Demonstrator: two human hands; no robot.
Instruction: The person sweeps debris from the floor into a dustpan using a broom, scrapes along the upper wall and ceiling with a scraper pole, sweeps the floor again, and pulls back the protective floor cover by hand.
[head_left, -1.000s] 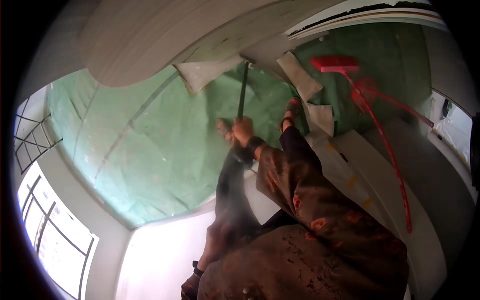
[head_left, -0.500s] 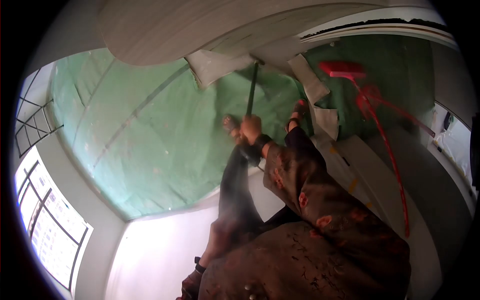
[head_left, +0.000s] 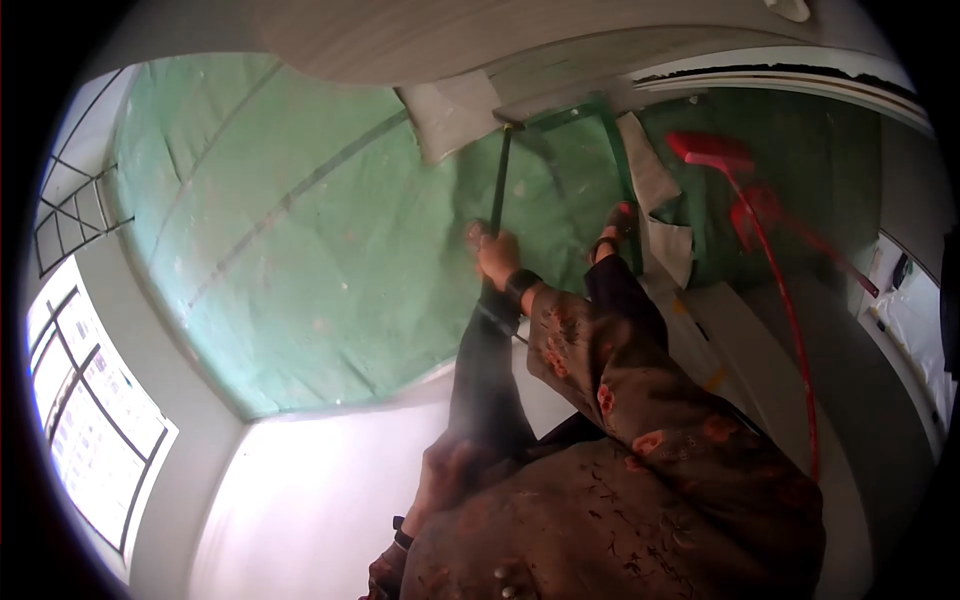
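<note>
My right hand (head_left: 498, 256) is wrapped round a dark pole (head_left: 503, 178), in front of my left foot. At its far end the pole carries a narrow head (head_left: 508, 122), beside a pale sheet (head_left: 450, 110) near the base of the far wall. My left hand (head_left: 447, 472) is low by my left thigh, with a dark band on the wrist. Its fingers are too dim and blurred to make out. Green covering (head_left: 330, 250) lies on the floor under the pole and around my feet.
On the right, a red broom (head_left: 712, 152) with a long red handle leans near a second, blurred red tool (head_left: 757, 212). Pale torn pieces (head_left: 668, 250) lie beside my right foot. A barred window (head_left: 90, 410) is at the left, and a curved pale surface (head_left: 400, 40) overhangs the top.
The view has shifted, so the window and green covering sit differently in it. My right hand keeps its hold on the pole, whose tilt has changed slightly. My left hand stays by the thigh.
</note>
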